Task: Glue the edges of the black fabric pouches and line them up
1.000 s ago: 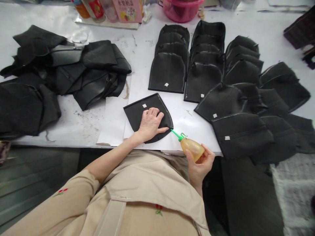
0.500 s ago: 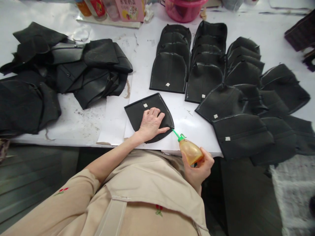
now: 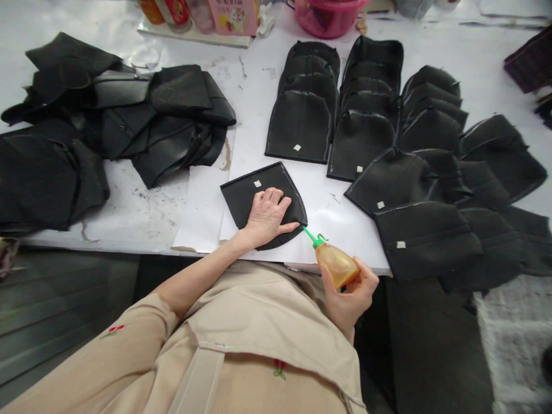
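Note:
A black leather-like piece (image 3: 241, 198) with a small white tag lies on the white table near its front edge. My left hand (image 3: 268, 215) rests on top of it with fingers apart, pressing it down; the thumb points along its right edge. In my right hand (image 3: 351, 299) is a squeeze bottle (image 3: 337, 264) of amber liquid with a green nozzle, tilted toward the piece. The nozzle tip meets the right edge of the piece, just beside my left thumb. Whether liquid is coming out I cannot tell.
Overlapping rows of similar black pieces (image 3: 299, 123) cover the right side of the table. A loose heap of black pieces (image 3: 172, 89) lies at the left. At the back stand a pink basin (image 3: 330, 20), a pink box (image 3: 235, 16) and several bottles.
The whole view has shifted slightly to the right. Both hands, the bottle and the black piece keep nearly the same positions relative to one another.

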Motion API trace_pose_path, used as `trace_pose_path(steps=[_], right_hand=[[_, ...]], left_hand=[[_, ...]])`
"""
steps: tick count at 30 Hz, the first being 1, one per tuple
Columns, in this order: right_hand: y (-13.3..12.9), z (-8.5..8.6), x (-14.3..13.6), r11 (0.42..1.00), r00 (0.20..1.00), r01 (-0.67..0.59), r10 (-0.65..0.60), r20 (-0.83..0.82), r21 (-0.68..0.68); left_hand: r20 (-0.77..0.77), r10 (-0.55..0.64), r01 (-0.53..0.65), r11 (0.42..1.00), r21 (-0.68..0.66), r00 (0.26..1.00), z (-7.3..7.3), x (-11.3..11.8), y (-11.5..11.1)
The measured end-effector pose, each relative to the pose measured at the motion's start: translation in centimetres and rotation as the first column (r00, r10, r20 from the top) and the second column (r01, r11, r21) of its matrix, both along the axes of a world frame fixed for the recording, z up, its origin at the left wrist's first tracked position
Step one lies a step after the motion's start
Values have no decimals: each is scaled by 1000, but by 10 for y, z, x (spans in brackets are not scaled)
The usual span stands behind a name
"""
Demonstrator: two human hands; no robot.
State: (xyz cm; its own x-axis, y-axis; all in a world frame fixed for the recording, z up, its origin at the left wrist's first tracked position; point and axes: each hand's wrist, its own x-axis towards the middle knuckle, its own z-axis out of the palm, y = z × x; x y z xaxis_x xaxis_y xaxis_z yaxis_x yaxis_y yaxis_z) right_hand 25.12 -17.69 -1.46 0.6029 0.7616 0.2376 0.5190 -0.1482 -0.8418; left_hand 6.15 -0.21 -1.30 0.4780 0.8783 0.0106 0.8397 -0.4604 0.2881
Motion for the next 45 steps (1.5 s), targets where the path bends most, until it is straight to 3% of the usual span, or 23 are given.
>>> trace_pose_path(steps=[4, 14, 20, 30, 33, 36, 40, 45], right_hand=[[1, 2, 0, 1000, 1000, 18, -18, -23, -2], [-2, 13, -2, 997, 996, -82, 82, -19, -10], [-6, 15, -6, 990, 989, -142, 142, 40, 12], [-13, 13, -12, 970, 970, -244, 244, -1, 11], [-15, 12, -13, 969, 968, -248, 248, -35, -5], [-16, 10, -13, 971, 970, -237, 235, -68, -26], [-15, 9, -12, 970, 969, -244, 242, -50, -22], [-12, 12, -14, 968, 968, -252, 252, 1, 3]], left_hand=[[3, 6, -6, 1000, -13, 1000, 2, 0, 0], [5, -4, 4, 1000, 11, 1000, -1, -1, 0], [1, -11, 11, 999, 53, 1000, -5, -1, -1], [43, 5, -7, 1000, 29, 999, -6, 0, -1], [115, -2, 6, 999, -32, 993, -5, -10, 5], [250, -117, 151, 981, -121, 961, -5, -32, 11], [353, -249, 307, 944, -119, 902, -11, -63, 9], [380, -260, 317, 944, -95, 888, -18, -73, -1]])
